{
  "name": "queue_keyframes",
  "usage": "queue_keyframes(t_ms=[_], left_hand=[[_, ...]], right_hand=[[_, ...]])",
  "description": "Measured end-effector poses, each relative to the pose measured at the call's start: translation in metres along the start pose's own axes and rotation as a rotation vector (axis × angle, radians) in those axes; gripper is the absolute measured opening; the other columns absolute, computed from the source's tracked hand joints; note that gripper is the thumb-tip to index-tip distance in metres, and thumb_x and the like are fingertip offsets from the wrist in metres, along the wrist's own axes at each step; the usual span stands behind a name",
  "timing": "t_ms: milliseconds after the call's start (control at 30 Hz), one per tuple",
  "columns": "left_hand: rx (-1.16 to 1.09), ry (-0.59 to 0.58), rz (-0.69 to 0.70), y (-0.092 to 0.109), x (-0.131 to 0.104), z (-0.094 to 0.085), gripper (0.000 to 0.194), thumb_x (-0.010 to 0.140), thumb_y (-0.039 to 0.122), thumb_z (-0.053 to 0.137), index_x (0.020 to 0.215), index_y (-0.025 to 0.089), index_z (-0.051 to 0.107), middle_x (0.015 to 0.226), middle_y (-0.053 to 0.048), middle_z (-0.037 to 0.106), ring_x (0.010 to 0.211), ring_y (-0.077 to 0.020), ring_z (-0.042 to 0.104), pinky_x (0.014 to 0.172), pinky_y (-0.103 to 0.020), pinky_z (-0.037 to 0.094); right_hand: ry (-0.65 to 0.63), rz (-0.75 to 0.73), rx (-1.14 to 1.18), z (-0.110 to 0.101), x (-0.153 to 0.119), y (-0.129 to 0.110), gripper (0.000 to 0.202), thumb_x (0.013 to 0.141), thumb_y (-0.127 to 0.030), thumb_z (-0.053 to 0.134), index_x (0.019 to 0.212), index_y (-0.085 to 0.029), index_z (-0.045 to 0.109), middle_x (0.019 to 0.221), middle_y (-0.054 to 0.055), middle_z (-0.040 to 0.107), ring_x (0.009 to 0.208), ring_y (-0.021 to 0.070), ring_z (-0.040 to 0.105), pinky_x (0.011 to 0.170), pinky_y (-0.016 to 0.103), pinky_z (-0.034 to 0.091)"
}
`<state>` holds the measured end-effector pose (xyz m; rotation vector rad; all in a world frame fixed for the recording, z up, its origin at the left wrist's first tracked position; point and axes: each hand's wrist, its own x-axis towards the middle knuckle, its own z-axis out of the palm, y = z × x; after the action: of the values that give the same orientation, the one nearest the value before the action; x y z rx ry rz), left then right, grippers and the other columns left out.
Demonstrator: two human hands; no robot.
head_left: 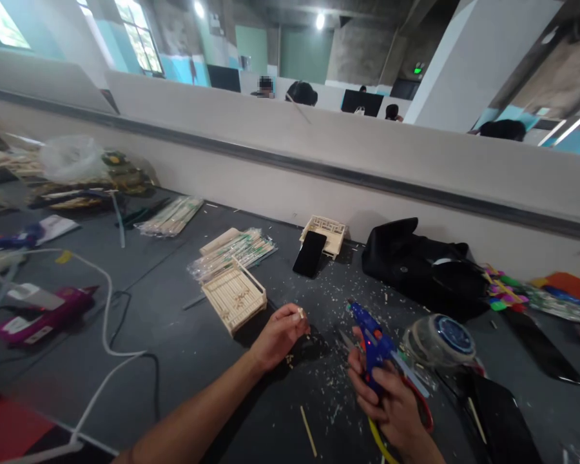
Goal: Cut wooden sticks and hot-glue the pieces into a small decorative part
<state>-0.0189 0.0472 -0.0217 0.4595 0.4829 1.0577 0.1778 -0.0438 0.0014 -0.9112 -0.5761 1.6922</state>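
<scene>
My left hand (281, 334) is closed in a pinch on a small pale wooden piece (300, 313), raised over the dark table. In my right hand (389, 399) is a blue hot glue gun (377, 351) with a clear glue stick (410, 374) coming out of its back; its nozzle points up and left. Scissor blades (347, 340) show beside the gun, partly hidden by it and my fingers. Left of my left hand lies a small wooden lattice panel with a railing (234, 293). A loose thin stick (308, 430) rests between my forearms.
Wood scraps litter the table's middle. Behind are a black phone (310, 253) leaning on a small wooden frame (338, 232), bagged sticks (171, 216), and a black bag (415, 264). A round plastic tub (439, 340) stands right; a purple glue gun (48, 316) and white cable (107, 303) lie left.
</scene>
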Motion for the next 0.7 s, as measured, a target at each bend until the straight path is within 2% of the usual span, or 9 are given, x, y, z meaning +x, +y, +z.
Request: queue_keyframes(t_ms=[100, 167, 233, 367, 533, 700], left_hand=[[0.006, -0.012, 0.023, -0.001, 0.001, 0.000, 0.026, 0.056, 0.027, 0.091, 0.067, 0.016, 0.070, 0.061, 0.002, 0.059, 0.060, -0.0097, 0.051, 0.068, -0.027, 0.043], [0.006, -0.020, 0.026, -0.003, 0.002, 0.000, 0.027, 0.056, 0.027, 0.091, 0.067, 0.016, 0.069, 0.060, 0.002, 0.058, 0.059, -0.0096, 0.050, 0.068, -0.027, 0.043], [0.014, -0.030, 0.019, -0.005, 0.002, 0.000, 0.027, 0.055, 0.027, 0.091, 0.067, 0.015, 0.070, 0.061, 0.002, 0.060, 0.058, -0.0094, 0.050, 0.066, -0.027, 0.042], [0.051, -0.043, 0.016, -0.007, 0.000, 0.001, 0.027, 0.056, 0.027, 0.091, 0.065, 0.014, 0.069, 0.061, 0.001, 0.061, 0.057, -0.0088, 0.051, 0.066, -0.027, 0.041], [0.096, -0.033, -0.007, -0.010, -0.003, 0.002, 0.027, 0.056, 0.029, 0.091, 0.065, 0.015, 0.070, 0.058, 0.002, 0.060, 0.058, -0.0100, 0.052, 0.066, -0.027, 0.041], [0.131, -0.018, -0.029, -0.010, -0.006, 0.006, 0.028, 0.054, 0.029, 0.092, 0.064, 0.014, 0.070, 0.056, 0.001, 0.059, 0.057, -0.0094, 0.050, 0.066, -0.026, 0.040]], right_hand=[[0.006, -0.062, -0.113, -0.004, -0.002, 0.014, 0.031, 0.070, -0.039, 0.081, 0.094, -0.023, 0.069, 0.072, -0.001, 0.057, 0.044, 0.0052, 0.038, 0.034, 0.015, 0.028], [-0.016, -0.091, -0.199, -0.008, -0.003, 0.023, 0.036, 0.073, -0.043, 0.078, 0.099, -0.021, 0.069, 0.073, 0.001, 0.061, 0.048, 0.0091, 0.048, 0.039, 0.020, 0.039], [-0.013, -0.115, -0.271, -0.011, -0.005, 0.029, 0.040, 0.073, -0.046, 0.078, 0.101, -0.019, 0.068, 0.073, 0.002, 0.063, 0.051, 0.0114, 0.052, 0.044, 0.023, 0.044], [0.103, -0.174, -0.402, -0.004, -0.007, 0.031, 0.035, 0.075, -0.051, 0.077, 0.089, -0.020, 0.068, 0.069, 0.000, 0.062, 0.052, 0.0101, 0.052, 0.046, 0.021, 0.043], [0.113, -0.182, -0.471, 0.011, -0.013, 0.027, 0.042, 0.077, -0.061, 0.070, 0.081, -0.019, 0.066, 0.064, 0.000, 0.058, 0.053, 0.0108, 0.050, 0.048, 0.022, 0.044], [0.126, -0.186, -0.510, 0.013, -0.016, 0.025, 0.044, 0.080, -0.063, 0.066, 0.079, -0.019, 0.065, 0.062, -0.001, 0.056, 0.052, 0.0108, 0.049, 0.048, 0.022, 0.043]])
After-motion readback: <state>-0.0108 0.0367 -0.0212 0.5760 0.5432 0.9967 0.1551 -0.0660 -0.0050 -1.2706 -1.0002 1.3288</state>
